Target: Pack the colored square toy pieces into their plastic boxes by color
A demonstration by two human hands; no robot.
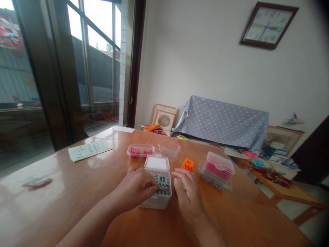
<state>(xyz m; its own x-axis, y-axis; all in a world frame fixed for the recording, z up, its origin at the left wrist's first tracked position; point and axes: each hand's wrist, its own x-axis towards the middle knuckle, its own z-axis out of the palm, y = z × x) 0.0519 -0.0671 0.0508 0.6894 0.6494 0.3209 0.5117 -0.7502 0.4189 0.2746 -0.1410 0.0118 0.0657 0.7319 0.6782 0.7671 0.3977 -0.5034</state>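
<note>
A small clear plastic box (157, 202) with its lid (156, 163) tipped open behind it sits on the wooden table (77, 192). Grey and white building pieces (162, 183) fill it. My left hand (137, 188) rests on the box's left side, fingers curled onto the pieces. My right hand (187, 193) lies at the box's right side, fingers bent against its edge. An orange block (187, 165) stands just beyond my right hand.
A clear box of pink pieces (140, 151) and a loose clear lid (169, 148) lie behind. A second box with pink and grey pieces (218, 170) stands at right. A paper sheet (89, 150) and a crumpled tissue (36, 180) lie at left. A low cluttered table (288, 187) is beyond.
</note>
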